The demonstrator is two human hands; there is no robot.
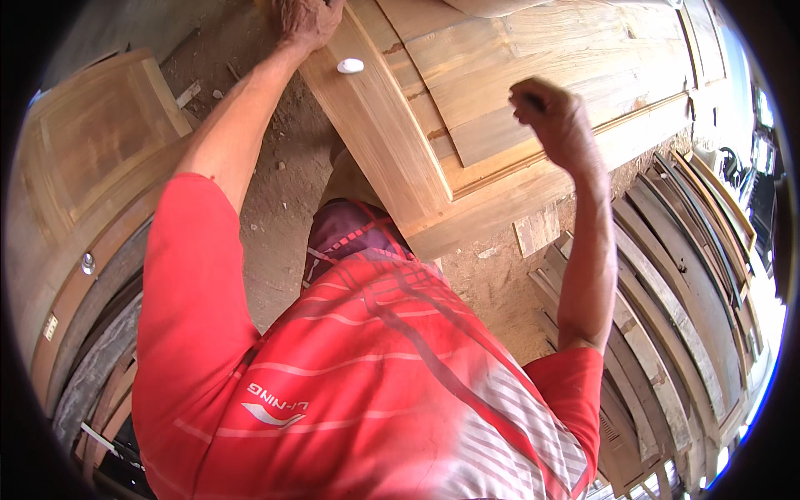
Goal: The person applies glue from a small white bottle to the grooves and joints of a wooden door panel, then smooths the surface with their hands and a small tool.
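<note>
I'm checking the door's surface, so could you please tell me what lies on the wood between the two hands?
In the head view, a small white oval object lies on the wooden door, near the left hand; toward the right hand the panel is bare.

Wooden door (517, 75) fills the space up top; stacked boards (667, 275) crowd the right; dirt floor (275, 208) between looks passable, I think.

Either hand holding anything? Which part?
Left hand grips the edge of the wooden door panel. Right hand is fisted around something small and dark; cannot tell what.
</note>
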